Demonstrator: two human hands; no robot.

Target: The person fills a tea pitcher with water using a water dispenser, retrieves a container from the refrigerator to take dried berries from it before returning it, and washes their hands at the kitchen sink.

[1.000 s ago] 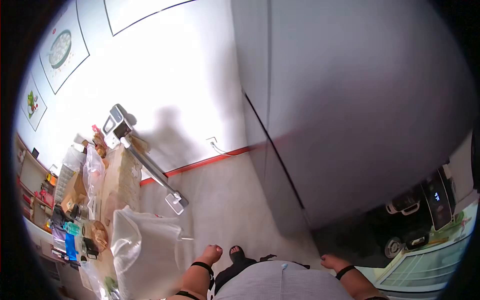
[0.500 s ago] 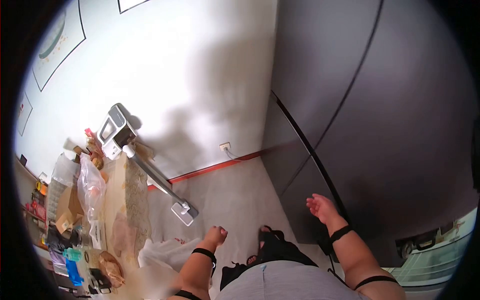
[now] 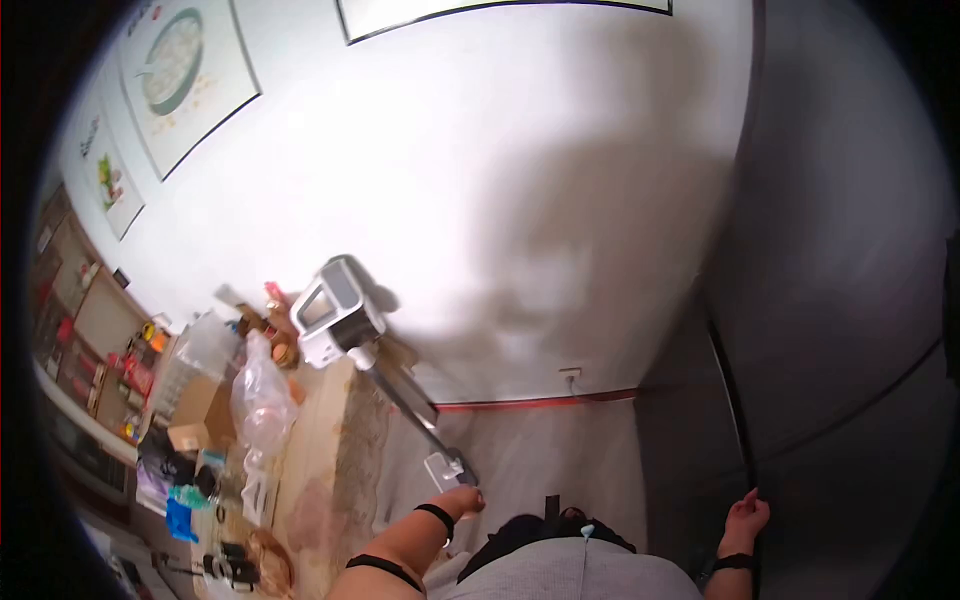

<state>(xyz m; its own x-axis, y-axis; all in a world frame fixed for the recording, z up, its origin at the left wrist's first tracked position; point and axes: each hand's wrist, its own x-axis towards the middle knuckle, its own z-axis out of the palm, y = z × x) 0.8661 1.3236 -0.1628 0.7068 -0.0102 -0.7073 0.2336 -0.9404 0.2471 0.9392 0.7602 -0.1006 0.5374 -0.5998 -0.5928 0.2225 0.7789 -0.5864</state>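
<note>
My left hand is low in the middle of the view, loosely closed with nothing visible in it. It overlaps the floor head of a stick vacuum cleaner, though I see no grip on it. The vacuum's white and grey body leans by the table against the wall, its tube slanting down to the floor. At lower right, my right hand has its fingers curled beside the black edge strip of a large dark cabinet-like appliance. Contact with the strip is unclear.
A table on the left carries a cardboard box, plastic bags, a green bottle and bread-like food in a wrapper. A wall socket with a cord sits above the red skirting. Framed pictures hang above.
The view has swung left and up, so more wall and shelving shows. My right hand has gone from spread fingers to curled ones. My left hand stays closed.
</note>
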